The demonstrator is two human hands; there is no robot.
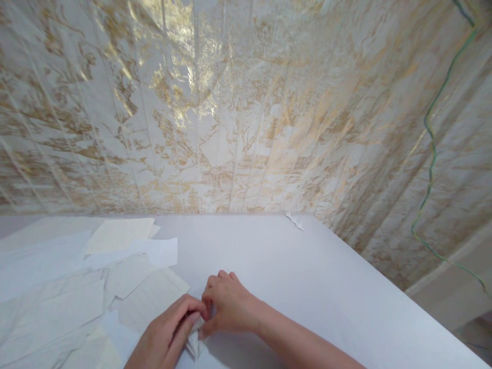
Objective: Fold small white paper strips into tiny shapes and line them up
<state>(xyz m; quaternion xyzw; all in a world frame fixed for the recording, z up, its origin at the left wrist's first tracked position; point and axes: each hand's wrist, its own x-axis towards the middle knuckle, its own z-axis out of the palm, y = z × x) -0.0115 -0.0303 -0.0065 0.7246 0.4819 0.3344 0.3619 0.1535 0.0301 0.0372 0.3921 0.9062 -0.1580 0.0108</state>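
Near the bottom centre of the head view, a small folded white paper [194,342] stands over the white table. My left hand [169,330] is closed on it, thumb and fingers pressed together at its upper end. My right hand [226,303] is at the paper's right side, its fingers curled and its thumb against the paper's edge, so it is closed on the paper too. Parts of the paper are hidden behind my left fingers.
Loose sheets of white and cream paper [57,302] overlap across the left of the white table [269,251]. A torn paper strip [294,221] lies at the back edge. Gold-patterned covering [230,128] hangs behind, with a green cord [431,154] at right.
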